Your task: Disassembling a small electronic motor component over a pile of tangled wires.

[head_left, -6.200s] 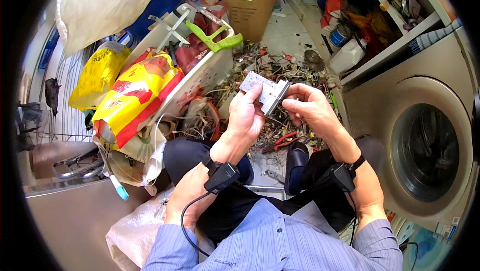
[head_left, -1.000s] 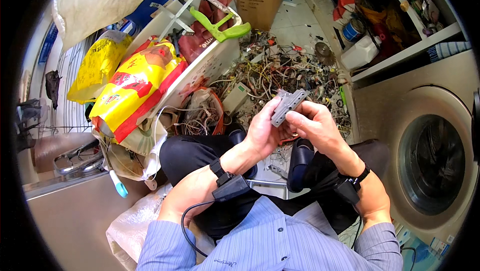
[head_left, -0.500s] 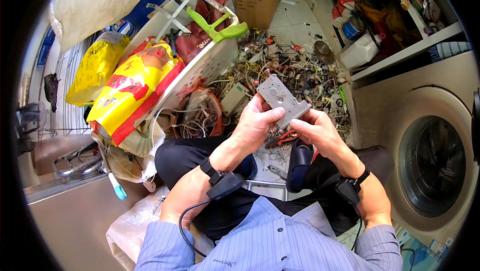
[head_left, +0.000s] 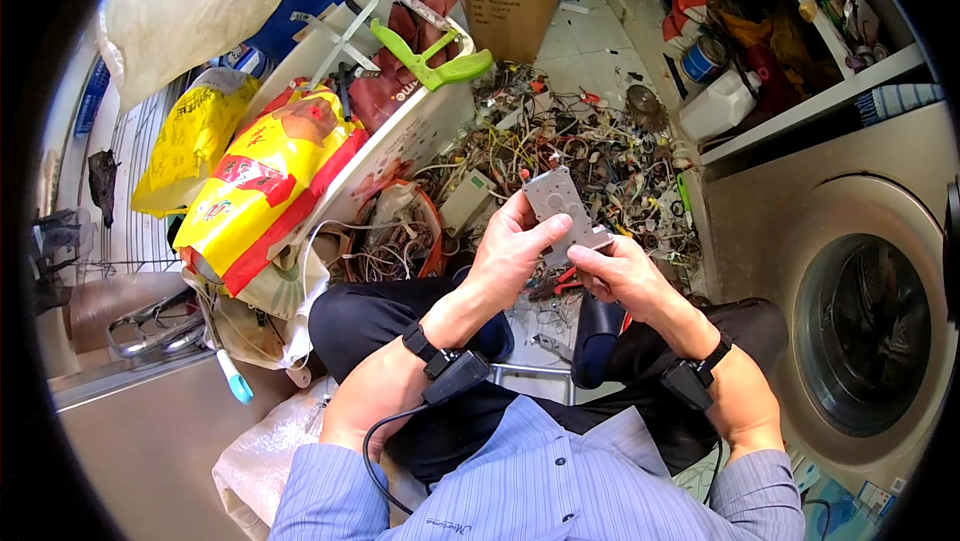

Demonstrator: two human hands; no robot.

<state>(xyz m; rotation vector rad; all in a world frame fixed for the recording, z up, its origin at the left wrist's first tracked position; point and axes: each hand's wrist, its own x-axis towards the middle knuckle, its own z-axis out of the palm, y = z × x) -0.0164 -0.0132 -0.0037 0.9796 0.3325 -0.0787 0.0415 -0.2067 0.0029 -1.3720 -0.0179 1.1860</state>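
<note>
Over my lap, a flat grey metal plate (head_left: pixel 556 197) with small holes, a round mark and a stepped lower corner is held in front of my knees. My left hand (head_left: pixel 508 253) grips its left side, thumb across the face and the fingers hidden behind. At the lower right corner, my right hand (head_left: pixel 628 276) pinches the plate between thumb and fingers. Below the plate, between my feet, lie red-handled pliers (head_left: pixel 566 281), partly covered by my hands.
A heap of wires and small scrap parts (head_left: pixel 590 136) covers the floor ahead. On the left stand a white tub (head_left: pixel 400 131) with a green-handled saw (head_left: pixel 432 63) on it and a yellow-red bag (head_left: pixel 270 176). A cardboard box (head_left: pixel 510 1) is behind; a washing machine (head_left: pixel 760 201) stands right.
The plate has turned and tilted in my hands, so its face looks narrower. My right hand has shifted slightly left and down with it.
</note>
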